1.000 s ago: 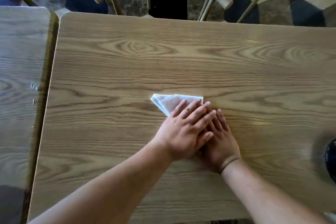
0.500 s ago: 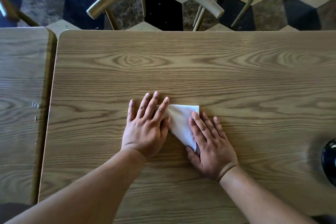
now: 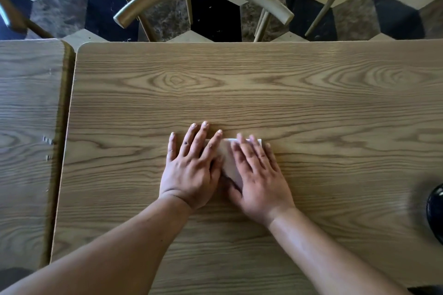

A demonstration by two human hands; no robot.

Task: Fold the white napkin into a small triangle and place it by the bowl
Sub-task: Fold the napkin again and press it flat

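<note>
Pressing flat on the wooden table (image 3: 287,93), both hands cover most of the white napkin (image 3: 227,163), which lies a little nearer the front edge than the far one and roughly midway along the table's width. The left hand (image 3: 191,170) lies palm down with fingers spread, its forefinger and thumb side over the napkin's left part; the right hand (image 3: 259,175) lies palm down with fingers extended and slightly blurred, over the right part. Neither hand grips anything: the fingers are stretched out and bear down on the paper. Only a strip of white shows between them, plus a short straight edge past the right fingertips, running parallel to the far edge of the table. The visible piece narrows toward the person, so the fold looks like a triangle with its flat side away and its point toward the front edge, though the covered parts cannot be confirmed. The dark bowl (image 3: 436,213) sits at the right edge of the table, cut off by the frame, well apart from the napkin; what it holds cannot be seen. The right hand is nearer to it, so the carry would likely go rightward along the table.
</note>
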